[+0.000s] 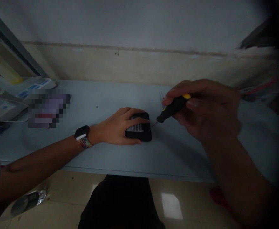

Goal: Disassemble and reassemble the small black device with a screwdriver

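Observation:
A small black box-shaped device (147, 135) with rounded corners and a pale printed label lies flat on the grey table. My left hand (115, 127), a watch on its wrist, holds it down, fingers across its top and thumb along its near side. In my right hand (208, 108) is a screwdriver (174, 108) with a black and yellow handle, tilted down to the left. Its thin shaft reaches the right part of the device; whether the tip sits in a screw is too small to tell. Thin metal prongs (162, 94) show behind my right fingers, partly hidden.
The grey table (120, 159) runs along a wall. At the left lie a blurred-out pinkish item (50, 109), a white box (38, 87) with blue print, and a white cable (8, 121). A plastic bottle (28, 202) lies on the floor below.

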### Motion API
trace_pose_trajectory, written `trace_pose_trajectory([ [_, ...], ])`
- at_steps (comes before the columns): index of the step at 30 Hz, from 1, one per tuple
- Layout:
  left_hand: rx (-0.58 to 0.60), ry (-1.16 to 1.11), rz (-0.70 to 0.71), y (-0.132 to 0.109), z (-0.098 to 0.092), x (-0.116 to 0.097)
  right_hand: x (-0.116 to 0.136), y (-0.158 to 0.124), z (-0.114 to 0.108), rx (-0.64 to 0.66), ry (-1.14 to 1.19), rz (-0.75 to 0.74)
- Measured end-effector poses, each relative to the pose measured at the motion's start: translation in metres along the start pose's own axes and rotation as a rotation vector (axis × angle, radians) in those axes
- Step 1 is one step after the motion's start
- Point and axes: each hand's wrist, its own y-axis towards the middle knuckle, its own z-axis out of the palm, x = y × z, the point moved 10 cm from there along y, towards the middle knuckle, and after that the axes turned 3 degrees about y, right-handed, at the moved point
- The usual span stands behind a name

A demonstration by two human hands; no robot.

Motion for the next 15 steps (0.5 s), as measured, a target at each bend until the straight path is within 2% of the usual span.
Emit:
trace_pose_trajectory([
  [7,-0.021,-0.017,0.002,-0.001,0.0,0.001,-0.009,-0.006,0.011,0.121,-0.016,0.038],
  [15,-0.029,0.019,0.02,-0.002,0.001,0.0,-0.016,-0.005,0.014,0.054,0.041,0.02],
])
